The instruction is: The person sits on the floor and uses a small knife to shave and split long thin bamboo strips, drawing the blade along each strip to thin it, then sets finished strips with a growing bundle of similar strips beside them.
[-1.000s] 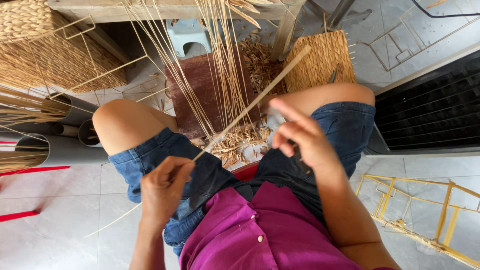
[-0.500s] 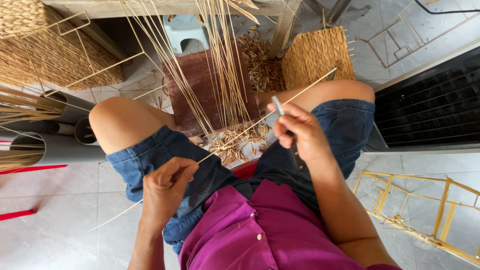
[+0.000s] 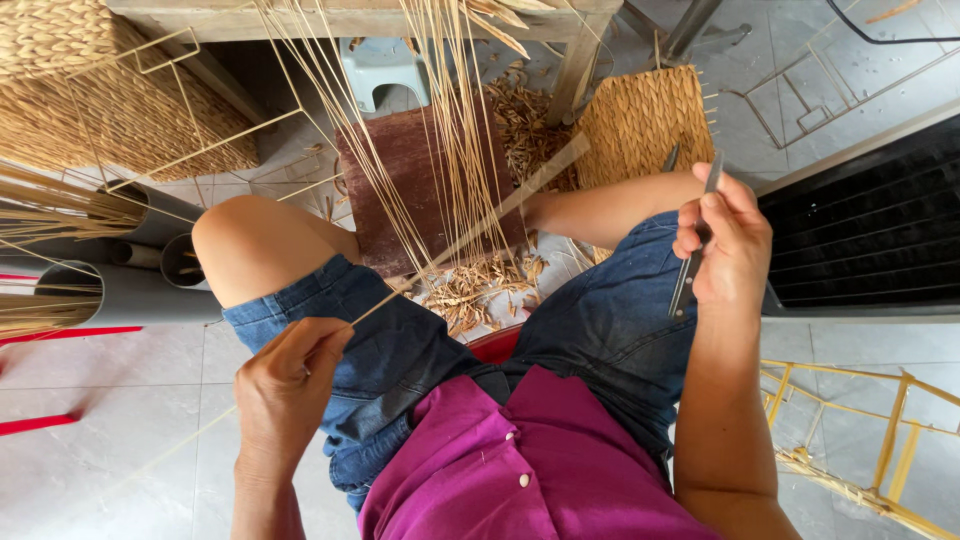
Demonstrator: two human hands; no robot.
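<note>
Right now a long pale reed strip (image 3: 470,232) runs slantwise from the near left, across the person's lap, up toward the far right, where its flattened end passes over the brown wooden board (image 3: 400,170). The left hand (image 3: 290,385) pinches the strip's near part, fingers curled tight around it just above the denim-clad thigh. The right hand (image 3: 725,245) is lifted clear of the strip, well to the right, closed around a slim grey metal blade (image 3: 695,250) held almost upright. As for progress, a heap of dry shavings (image 3: 475,290) lies on the floor between the knees, which suggests a fair amount of trimming is done, while the many upright thin stalks (image 3: 440,110) beyond look untouched. Farther out stand a woven mat (image 3: 640,120) at far right, woven baskets (image 3: 90,110) at far left, and grey tubes (image 3: 130,290) holding more stalks.
</note>
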